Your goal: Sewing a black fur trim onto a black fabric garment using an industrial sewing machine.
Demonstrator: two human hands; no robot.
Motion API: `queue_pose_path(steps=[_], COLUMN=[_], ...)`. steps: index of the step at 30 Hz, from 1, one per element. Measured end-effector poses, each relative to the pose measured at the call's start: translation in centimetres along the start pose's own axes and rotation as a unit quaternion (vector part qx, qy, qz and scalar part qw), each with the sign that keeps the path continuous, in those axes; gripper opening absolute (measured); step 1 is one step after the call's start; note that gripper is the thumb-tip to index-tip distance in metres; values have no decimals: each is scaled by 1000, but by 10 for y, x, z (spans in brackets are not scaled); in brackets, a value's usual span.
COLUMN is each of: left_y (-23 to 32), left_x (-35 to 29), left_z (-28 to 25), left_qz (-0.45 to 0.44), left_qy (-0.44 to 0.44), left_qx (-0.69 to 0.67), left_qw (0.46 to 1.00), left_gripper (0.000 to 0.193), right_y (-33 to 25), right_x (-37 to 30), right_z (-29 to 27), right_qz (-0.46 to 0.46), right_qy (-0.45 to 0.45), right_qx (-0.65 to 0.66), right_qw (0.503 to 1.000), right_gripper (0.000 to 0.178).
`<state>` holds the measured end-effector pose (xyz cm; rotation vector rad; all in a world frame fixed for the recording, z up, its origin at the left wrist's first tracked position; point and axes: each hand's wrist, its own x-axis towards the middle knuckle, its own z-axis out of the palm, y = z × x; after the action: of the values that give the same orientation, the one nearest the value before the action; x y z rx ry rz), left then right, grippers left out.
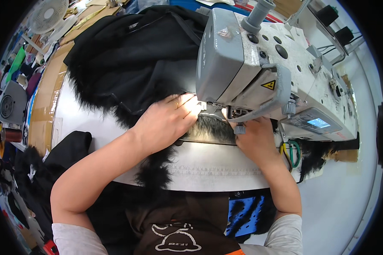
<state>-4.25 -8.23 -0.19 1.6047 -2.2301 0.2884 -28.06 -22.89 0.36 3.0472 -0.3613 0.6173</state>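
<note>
Fur strip (pixel 212 128) mid-frame, long axis left-right, spans between right hand (pixel 257 138) and left hand (pixel 168 123), left fingers bunched, right fingertips partly hidden, can't tell either grip, black garment (pixel 153 63) upper left.

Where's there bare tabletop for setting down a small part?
White tabletop is bare along the near edge between the black fur strip and right forearm, and at left between the black garment, cardboard and left forearm. It's crowded at the sewing machine, where the left hand and right hand flank a fur piece, and beside the scissors.
</note>
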Motion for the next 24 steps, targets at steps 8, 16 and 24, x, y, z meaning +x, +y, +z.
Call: queue_pose_path(steps=[8, 16, 24], left_y=[21, 35, 14], left_x=[-3, -31, -23], left_z=[-6, -14, -15], left_qz=[-55, -35, -8], left_qy=[-20, -45, -68], left_qx=[48, 117, 72], left_qw=[997, 992, 995], left_gripper=[29, 39, 40], right_y=[14, 13, 17], right_x=[10, -1, -14], right_z=[8, -1, -3], right_qz=[89, -11, -2], right_qy=[-168, -107, -70], right_qx=[183, 98, 40], right_qw=[965, 989, 997], right_gripper=[40, 56, 49])
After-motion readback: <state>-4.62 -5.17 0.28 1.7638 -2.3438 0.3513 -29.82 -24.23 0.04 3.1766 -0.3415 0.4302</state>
